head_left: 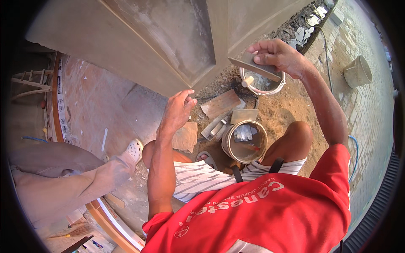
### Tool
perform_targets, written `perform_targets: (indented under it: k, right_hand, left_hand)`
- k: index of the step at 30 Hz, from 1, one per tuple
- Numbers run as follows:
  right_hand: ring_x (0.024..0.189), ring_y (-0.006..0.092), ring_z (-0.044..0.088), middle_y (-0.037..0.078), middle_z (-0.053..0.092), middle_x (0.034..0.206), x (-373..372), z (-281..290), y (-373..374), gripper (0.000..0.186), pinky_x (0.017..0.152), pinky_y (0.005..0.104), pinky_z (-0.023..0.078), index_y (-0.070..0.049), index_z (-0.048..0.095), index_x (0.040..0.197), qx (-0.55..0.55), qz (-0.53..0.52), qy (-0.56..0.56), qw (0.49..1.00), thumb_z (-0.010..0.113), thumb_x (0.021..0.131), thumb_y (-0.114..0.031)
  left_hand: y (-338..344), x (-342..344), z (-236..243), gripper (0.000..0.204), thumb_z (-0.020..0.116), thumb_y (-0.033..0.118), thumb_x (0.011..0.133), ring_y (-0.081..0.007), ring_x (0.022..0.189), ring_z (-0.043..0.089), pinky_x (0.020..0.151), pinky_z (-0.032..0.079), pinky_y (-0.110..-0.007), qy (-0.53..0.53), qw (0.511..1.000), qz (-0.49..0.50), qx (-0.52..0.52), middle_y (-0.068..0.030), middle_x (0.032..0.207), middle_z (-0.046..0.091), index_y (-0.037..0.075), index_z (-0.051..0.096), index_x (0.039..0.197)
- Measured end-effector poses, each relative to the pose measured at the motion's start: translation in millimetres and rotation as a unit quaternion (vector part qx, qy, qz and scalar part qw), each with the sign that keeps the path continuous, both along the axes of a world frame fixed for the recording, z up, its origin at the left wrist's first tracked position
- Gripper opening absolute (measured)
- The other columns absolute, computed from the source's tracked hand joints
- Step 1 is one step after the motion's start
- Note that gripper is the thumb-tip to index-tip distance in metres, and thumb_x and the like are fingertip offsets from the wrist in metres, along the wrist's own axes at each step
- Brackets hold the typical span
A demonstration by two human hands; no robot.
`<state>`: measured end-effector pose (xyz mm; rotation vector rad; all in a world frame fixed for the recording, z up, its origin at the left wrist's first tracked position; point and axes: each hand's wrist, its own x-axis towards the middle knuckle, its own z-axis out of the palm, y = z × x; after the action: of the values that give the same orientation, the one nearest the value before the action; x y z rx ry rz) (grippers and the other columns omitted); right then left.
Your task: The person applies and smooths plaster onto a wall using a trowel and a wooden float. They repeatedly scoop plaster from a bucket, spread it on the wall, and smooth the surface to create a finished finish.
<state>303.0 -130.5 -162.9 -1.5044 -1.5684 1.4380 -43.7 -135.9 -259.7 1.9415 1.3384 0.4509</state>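
Note:
My right hand [282,58] grips a thin, flat rectangular scraper plate [255,69], its long edge tilted down to the right. Behind the plate is a whitish bucket [274,90] with a pale rounded handle [248,81] at its rim. My left hand [179,110] holds nothing; its fingers are partly bent and apart, close to the lower corner of a grey plastered panel [177,69]. Between my knees stands a round bucket [227,141] of murky water, with a silvery piece and something red inside.
A trowel [219,127] and flat board pieces [220,103] lie on the sandy ground. At left, another person's legs [80,185] reach in beside me. A grey bucket [357,71] stands on the paving at right, near a dark hose [327,55]. A blue hose [353,158] curves lower right.

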Motion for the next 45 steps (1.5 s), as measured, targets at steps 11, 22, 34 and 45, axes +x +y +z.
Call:
perform_targets:
  k: [11,22,34,45]
  right_hand:
    - [0.093,0.0246,0.065,0.011,0.069,0.097,15.2,-99.2,-46.3,0.036,0.082,0.0355,0.051,-0.004,0.066,0.113,-0.093,0.313,-0.183,0.927,0.068,0.078,-0.012]
    - [0.092,0.0327,0.068,0.018,0.070,0.099,-28.7,-143.0,-66.2,0.036,0.084,0.0402,0.053,-0.009,0.063,0.122,0.101,0.404,-0.164,0.894,0.064,0.088,-0.021]
    - [0.106,0.0189,0.063,0.011,0.066,0.117,-3.7,88.0,-37.3,0.050,0.091,0.0324,0.051,-0.006,0.044,0.144,-0.127,0.029,0.383,0.914,0.057,0.098,-0.020]
    - [0.098,0.0252,0.063,0.019,0.064,0.112,-26.5,562.7,-88.4,0.048,0.082,0.0360,0.051,0.002,0.056,0.130,0.547,-0.034,0.048,0.835,0.062,0.094,-0.029]
  left_hand:
    - [-0.3,8.2,-13.4,0.025,0.064,0.012,0.088,-0.0333,0.094,0.064,0.084,0.050,-0.042,0.011,1.000,-0.010,0.006,-0.0206,0.098,0.066,-0.002,0.065,0.109]
    - [4.8,11.7,-15.1,0.053,0.053,0.045,0.097,-0.0346,0.116,0.058,0.100,0.042,-0.043,-0.070,0.989,-0.061,-0.118,-0.0232,0.121,0.061,0.002,0.057,0.126]
    - [-46.9,23.4,145.6,0.080,0.059,0.050,0.094,-0.0348,0.124,0.053,0.110,0.034,-0.047,-0.407,0.838,-0.066,-0.357,-0.0244,0.135,0.053,-0.004,0.032,0.147]
    - [-118.8,-11.4,575.5,0.051,0.065,0.025,0.094,-0.0281,0.115,0.062,0.109,0.036,-0.045,-0.416,0.908,-0.049,0.027,-0.0189,0.117,0.066,0.001,0.050,0.136]
